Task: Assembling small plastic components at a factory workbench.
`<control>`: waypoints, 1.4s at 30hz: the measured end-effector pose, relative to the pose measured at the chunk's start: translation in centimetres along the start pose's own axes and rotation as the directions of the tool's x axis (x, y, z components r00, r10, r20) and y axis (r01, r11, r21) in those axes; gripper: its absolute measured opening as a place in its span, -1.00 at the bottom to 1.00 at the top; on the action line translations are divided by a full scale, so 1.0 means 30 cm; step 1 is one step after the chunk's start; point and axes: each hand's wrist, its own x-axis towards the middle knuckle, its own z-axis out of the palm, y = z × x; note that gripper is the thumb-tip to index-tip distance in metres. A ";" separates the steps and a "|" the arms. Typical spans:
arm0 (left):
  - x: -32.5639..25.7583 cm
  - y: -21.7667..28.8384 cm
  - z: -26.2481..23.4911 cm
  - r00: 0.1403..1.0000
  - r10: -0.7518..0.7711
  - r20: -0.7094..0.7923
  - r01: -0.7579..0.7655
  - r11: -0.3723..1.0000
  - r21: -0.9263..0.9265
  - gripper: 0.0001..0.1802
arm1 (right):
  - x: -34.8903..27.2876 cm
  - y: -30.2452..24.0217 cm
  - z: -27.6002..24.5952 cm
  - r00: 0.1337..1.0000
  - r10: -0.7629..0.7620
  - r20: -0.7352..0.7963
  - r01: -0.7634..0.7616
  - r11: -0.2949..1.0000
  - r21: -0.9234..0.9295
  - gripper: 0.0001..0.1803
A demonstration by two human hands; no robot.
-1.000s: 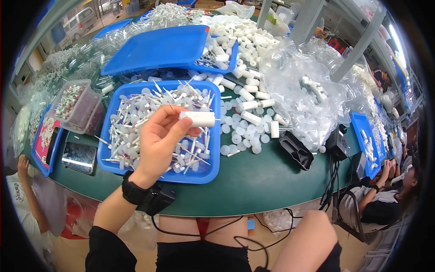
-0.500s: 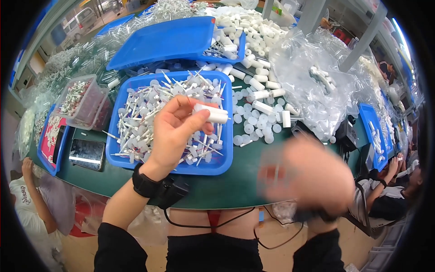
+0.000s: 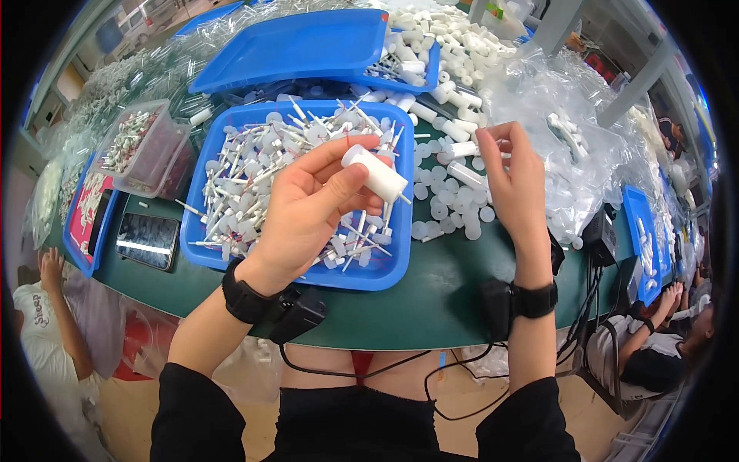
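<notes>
We look down on a dark green worktable (image 3: 431,308) crowded with small white plastic parts. Our left hand (image 3: 308,212) is raised over a shallow blue plastic tray (image 3: 385,273) filled with white disc-headed pins (image 3: 254,177); its thumb and fingers are curled around a short white plastic cylinder (image 3: 375,173), which tilts down to the right above the tray's right half. Our right hand (image 3: 514,181) reaches farther out on the right, fingers bent and pinched near a small white tube (image 3: 464,148) among loose white caps (image 3: 443,208) scattered on the table; we cannot tell whether it actually grips the tube. Both wrists wear black bands with cables. At far centre lies a blue plastic lid (image 3: 300,46), on the left a clear plastic box (image 3: 146,150) and a dark phone (image 3: 146,241), on the right crumpled clear plastic bags (image 3: 570,138)
</notes>
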 end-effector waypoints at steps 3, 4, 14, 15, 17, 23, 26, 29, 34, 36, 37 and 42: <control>-0.005 -0.005 -0.013 0.997 0.063 -0.033 -0.062 0.997 0.044 -0.56 | -0.075 -0.101 0.038 0.951 -0.138 0.278 0.004 0.902 0.433 -0.83; -0.006 -0.006 -0.012 0.994 0.096 -0.049 -0.093 0.994 0.055 -0.56 | -0.084 -0.120 0.036 0.930 -0.197 0.310 0.056 0.910 0.410 -0.81; -0.009 -0.021 0.015 0.956 0.277 -0.097 -0.253 0.945 0.210 -0.54 | -0.119 -0.153 0.068 0.902 -0.398 0.170 0.334 0.890 0.311 -0.70; -0.010 -0.022 0.013 0.953 0.291 -0.082 -0.266 0.935 0.233 -0.54 | -0.125 -0.158 0.078 0.910 -0.388 0.148 0.332 0.894 0.302 -0.70; -0.010 -0.022 0.016 0.956 0.286 -0.070 -0.265 0.938 0.224 -0.54 | -0.131 -0.155 0.082 0.918 -0.374 0.128 0.327 0.900 0.287 -0.70; -0.012 -0.019 0.006 0.952 0.303 -0.035 -0.278 0.910 0.307 -0.57 | -0.130 -0.148 0.084 0.943 -0.319 0.098 0.273 0.907 0.320 -0.70; -0.011 -0.017 0.001 0.952 0.305 -0.028 -0.275 0.892 0.360 -0.59 | -0.128 -0.155 0.072 0.917 -0.352 0.191 0.286 0.909 0.303 -0.69; -0.011 -0.015 0.004 0.952 0.304 -0.029 -0.272 0.887 0.372 -0.61 | -0.129 -0.153 0.070 0.925 -0.315 0.210 0.239 0.917 0.320 -0.68; -0.004 -0.023 0.010 0.948 0.309 -0.075 -0.267 0.901 0.341 -0.61 | -0.134 -0.153 0.078 0.931 -0.277 0.238 0.185 0.920 0.345 -0.70; -0.004 -0.029 0.008 0.953 0.295 -0.070 -0.258 0.909 0.326 -0.59 | -0.133 -0.147 0.090 0.939 -0.260 0.224 0.172 0.921 0.349 -0.72; -0.004 -0.029 0.009 0.953 0.295 -0.068 -0.259 0.910 0.325 -0.59 | -0.133 -0.145 0.092 0.947 -0.245 0.208 0.161 0.923 0.350 -0.73; -0.006 -0.044 0.001 0.949 0.308 -0.063 -0.259 0.879 0.399 -0.55 | -0.148 -0.144 0.104 0.943 -0.270 0.193 0.225 0.948 0.226 -0.75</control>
